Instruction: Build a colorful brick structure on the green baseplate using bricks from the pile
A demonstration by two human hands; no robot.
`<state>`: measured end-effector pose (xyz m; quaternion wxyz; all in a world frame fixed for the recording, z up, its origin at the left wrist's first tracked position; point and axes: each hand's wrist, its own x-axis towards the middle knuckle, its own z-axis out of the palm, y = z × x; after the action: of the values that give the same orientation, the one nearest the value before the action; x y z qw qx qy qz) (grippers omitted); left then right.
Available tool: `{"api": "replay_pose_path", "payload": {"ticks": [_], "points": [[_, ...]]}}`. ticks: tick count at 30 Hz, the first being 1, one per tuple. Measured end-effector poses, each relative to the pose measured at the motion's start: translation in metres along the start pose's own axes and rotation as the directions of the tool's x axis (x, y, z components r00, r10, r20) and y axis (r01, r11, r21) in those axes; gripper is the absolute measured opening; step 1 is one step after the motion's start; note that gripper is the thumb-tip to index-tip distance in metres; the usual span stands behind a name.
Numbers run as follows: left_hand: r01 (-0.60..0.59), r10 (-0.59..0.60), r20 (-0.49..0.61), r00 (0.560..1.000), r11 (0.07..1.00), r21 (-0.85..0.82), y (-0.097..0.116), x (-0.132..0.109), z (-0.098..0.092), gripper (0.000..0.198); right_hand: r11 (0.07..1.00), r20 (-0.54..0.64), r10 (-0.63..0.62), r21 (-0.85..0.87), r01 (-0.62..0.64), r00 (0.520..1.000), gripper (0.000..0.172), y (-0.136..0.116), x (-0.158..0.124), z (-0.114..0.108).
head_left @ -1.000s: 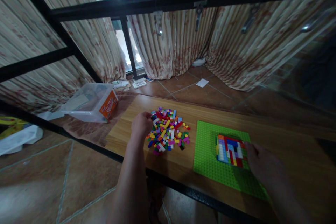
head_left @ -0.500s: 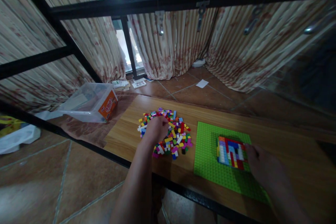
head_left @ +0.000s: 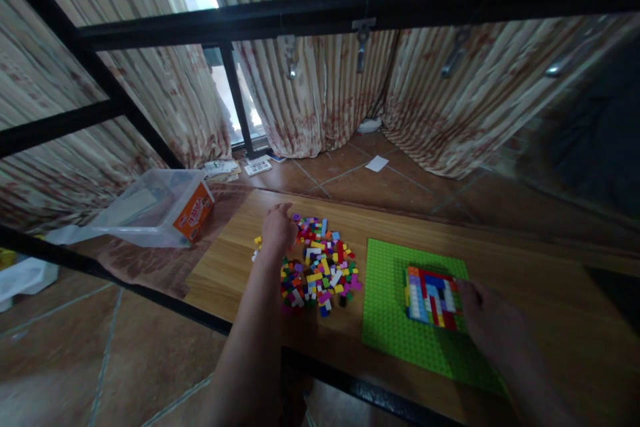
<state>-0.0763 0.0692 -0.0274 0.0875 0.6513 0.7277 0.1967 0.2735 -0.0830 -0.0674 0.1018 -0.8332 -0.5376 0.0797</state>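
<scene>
My left hand (head_left: 279, 228) reaches over the far left side of a heap of small coloured toy bricks (head_left: 327, 273). Its fingers are partly stretched out, with their tips pointing away from me; no brick shows in them. A multicoloured block of joined toy bricks (head_left: 434, 297), with white, light blue, red and yellow pieces on its face, is over the green studded baseplate (head_left: 383, 313). My right hand (head_left: 487, 320) grips this block at its right edge, thumb side up. Whether the block touches the baseplate I cannot tell.
The wooden table (head_left: 225, 267) has a black metal edge. Left of it stands a clear plastic box (head_left: 150, 213) with an orange label. A black metal bar (head_left: 320, 13) with hanging clips crosses above. Striped curtains (head_left: 310, 93) hang behind the tiled floor.
My left hand has moved left and away from me, from the middle of the heap to its far left side. My right hand still holds the brick block. The view has shifted slightly.
</scene>
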Motion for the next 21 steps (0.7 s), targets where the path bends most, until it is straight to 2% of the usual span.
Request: {"api": "replay_pose_path", "payload": {"ticks": [5,8,12,15,21], "points": [[-0.036,0.033,0.101,0.994,0.999,0.024,0.005,0.003,0.011,0.048,1.000,-0.013,-0.025,-0.007,0.025,1.000,0.045,-0.004,-0.002,-0.002],[0.005,-0.011,0.112,0.994,0.999,0.053,0.011,0.002,0.012,0.042,0.999,-0.022,-0.010,-0.032,0.009,1.000,0.045,-0.010,-0.005,-0.007],[0.055,-0.065,0.129,0.990,0.995,0.083,0.014,0.002,0.008,0.040,1.000,-0.029,0.001,-0.002,-0.001,1.000,0.044,-0.019,-0.009,-0.013],[0.036,-0.051,0.159,0.986,0.995,0.094,0.013,0.002,0.004,0.035,1.000,-0.044,-0.002,0.019,0.003,0.999,0.043,-0.022,-0.009,-0.015],[0.031,-0.048,0.153,0.987,0.993,0.112,0.010,0.001,-0.004,0.034,0.997,-0.074,-0.019,0.074,0.024,0.997,0.042,-0.021,-0.009,-0.014]]}}
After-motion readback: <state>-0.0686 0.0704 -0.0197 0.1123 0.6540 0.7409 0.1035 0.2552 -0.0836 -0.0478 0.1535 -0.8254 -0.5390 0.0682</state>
